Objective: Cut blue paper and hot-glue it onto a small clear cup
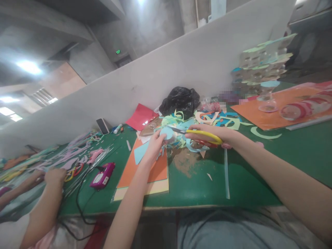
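Note:
Between the fingers of my left hand (155, 141) is a light blue paper disc (166, 132), held over the middle of the table. My right hand (204, 133) grips scissors (207, 135) with yellow handles, their metal blades reaching left to the disc's upper edge. Whether the blades touch the paper is hard to make out. Below and behind both hands lies a heap of curled paper offcuts (178, 119) in green, blue and pale orange. Under my left forearm are orange paper sheets (158, 169) and a light blue piece of paper (140, 152).
A black plastic bag (180, 100) sits against the white partition (140, 86). At left, a co-worker's hands (54, 178) are near paper strips and a purple power strip (102, 176) with a black cable. Clear cups (267, 62) with paper layers are stacked at right, beside a plastic bottle (301, 109).

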`<state>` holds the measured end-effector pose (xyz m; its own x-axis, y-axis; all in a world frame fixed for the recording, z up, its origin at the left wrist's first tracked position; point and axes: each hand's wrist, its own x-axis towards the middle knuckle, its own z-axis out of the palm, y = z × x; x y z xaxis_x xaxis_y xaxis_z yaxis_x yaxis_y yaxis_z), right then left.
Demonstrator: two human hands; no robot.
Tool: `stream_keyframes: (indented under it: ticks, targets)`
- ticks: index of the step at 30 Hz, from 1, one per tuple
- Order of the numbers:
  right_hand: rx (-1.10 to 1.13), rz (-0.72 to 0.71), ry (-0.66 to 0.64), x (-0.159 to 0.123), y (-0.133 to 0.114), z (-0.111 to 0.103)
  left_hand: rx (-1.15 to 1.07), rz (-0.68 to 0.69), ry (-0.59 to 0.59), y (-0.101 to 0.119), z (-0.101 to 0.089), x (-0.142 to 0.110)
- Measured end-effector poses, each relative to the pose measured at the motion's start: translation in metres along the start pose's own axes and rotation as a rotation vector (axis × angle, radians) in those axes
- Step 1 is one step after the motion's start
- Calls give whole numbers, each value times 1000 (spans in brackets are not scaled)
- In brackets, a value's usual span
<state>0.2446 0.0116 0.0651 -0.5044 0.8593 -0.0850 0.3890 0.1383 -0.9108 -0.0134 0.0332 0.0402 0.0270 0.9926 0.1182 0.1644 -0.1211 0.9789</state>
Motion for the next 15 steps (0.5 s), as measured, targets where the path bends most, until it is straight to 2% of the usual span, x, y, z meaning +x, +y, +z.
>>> stream_keyframes:
  ticks: [3,6,10,15]
  targets:
    - [27,-5,-8,-4,-12,6,-45,-8,-10,-2,2,0]
    - [-32,-4,38,-5,-19,10,-65,-23,-27,-3,5,-1]
    - [-51,29,73,-3,-19,12,-19,-24,-70,-3,8,-4]
    - [-104,123,170,-6,-16,10,-29,-7,-55,-4,9,-2]
